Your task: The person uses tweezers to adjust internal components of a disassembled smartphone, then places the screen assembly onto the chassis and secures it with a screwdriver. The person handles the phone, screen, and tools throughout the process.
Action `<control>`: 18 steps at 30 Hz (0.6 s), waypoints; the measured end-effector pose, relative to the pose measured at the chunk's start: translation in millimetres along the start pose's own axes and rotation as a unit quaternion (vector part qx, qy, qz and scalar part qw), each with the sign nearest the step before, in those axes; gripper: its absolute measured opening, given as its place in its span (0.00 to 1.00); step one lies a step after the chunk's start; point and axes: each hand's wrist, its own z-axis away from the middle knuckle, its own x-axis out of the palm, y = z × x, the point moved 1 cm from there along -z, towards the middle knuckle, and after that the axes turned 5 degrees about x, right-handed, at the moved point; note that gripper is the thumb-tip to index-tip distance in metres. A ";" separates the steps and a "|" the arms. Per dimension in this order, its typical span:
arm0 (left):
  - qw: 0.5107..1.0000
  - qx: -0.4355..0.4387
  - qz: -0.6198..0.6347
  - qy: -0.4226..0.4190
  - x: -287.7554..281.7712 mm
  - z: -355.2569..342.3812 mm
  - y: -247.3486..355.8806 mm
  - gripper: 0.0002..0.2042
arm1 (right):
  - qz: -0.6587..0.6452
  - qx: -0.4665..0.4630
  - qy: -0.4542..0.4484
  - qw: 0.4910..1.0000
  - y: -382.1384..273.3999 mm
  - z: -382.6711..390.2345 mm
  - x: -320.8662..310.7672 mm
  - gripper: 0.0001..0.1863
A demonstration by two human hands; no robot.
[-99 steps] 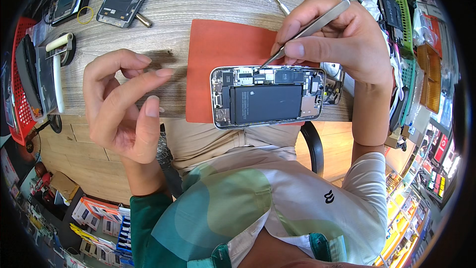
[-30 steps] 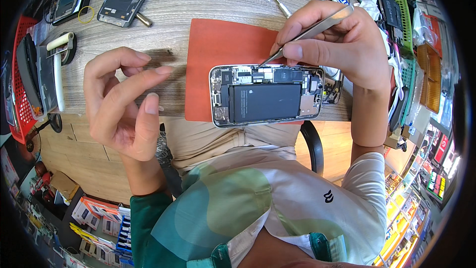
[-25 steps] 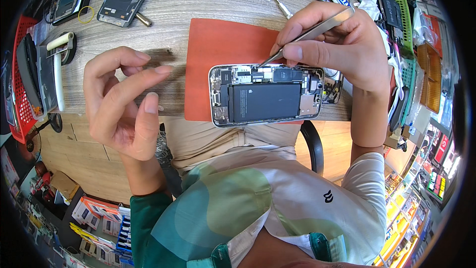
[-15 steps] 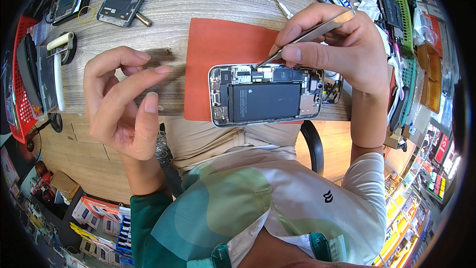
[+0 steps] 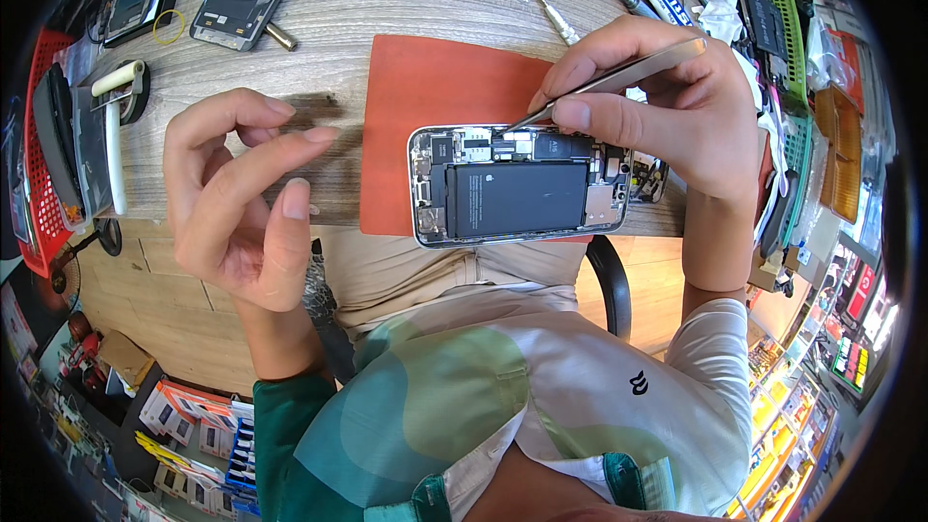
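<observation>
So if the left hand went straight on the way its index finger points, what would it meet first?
Probably the left edge of the red mat, which lies next in line from the left hand. The hand may be raised and pass above it; depth is unclear.

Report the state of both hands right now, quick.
Left hand: open, loosely curled, holding nothing, left of the orange-red mat.
Right hand: closed on metal tweezers, tip at the opened phone's upper edge.

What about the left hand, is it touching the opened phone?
No, the left hand hovers left of the red mat, with a clear gap between it and the opened phone.
</observation>
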 end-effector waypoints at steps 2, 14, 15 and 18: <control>1.000 0.000 -0.002 -0.001 -0.4 0.9 -0.3 0.15 | -0.003 0.000 -0.001 1.000 0.9 -0.7 0.9 0.11; 1.000 -0.002 0.002 -0.002 -0.3 0.2 -0.7 0.16 | -0.007 0.000 0.005 1.000 1.0 0.1 1.2 0.11; 1.000 -0.001 0.003 -0.002 -0.4 0.2 -0.9 0.16 | -0.007 -0.004 0.004 1.000 1.5 -0.1 1.3 0.10; 1.000 -0.002 0.002 -0.001 0.0 0.4 -0.8 0.16 | -0.014 -0.008 0.001 1.000 2.8 -0.4 1.2 0.10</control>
